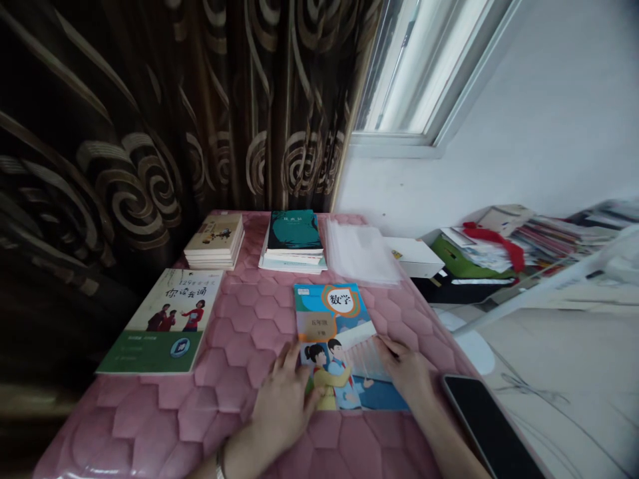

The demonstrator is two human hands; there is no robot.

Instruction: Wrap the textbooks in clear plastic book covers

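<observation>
A blue and green textbook (339, 326) with cartoon children on its cover lies flat on a pink quilted table cover (239, 406). My left hand (284, 399) rests flat on the book's lower left corner, fingers stretched out. At the book's right edge my right hand (407, 369) has its fingers curled, pinching a clear plastic sheet (367, 356) that lies over the cover's right part.
A green and white book (167, 322) lies at the left. Two book stacks (215, 241) (294, 241) and a pile of clear plastic covers (359, 253) sit at the back. A black phone (486, 426) lies near the right edge. Cluttered books (504, 243) fill a lower shelf right; a dark curtain hangs behind.
</observation>
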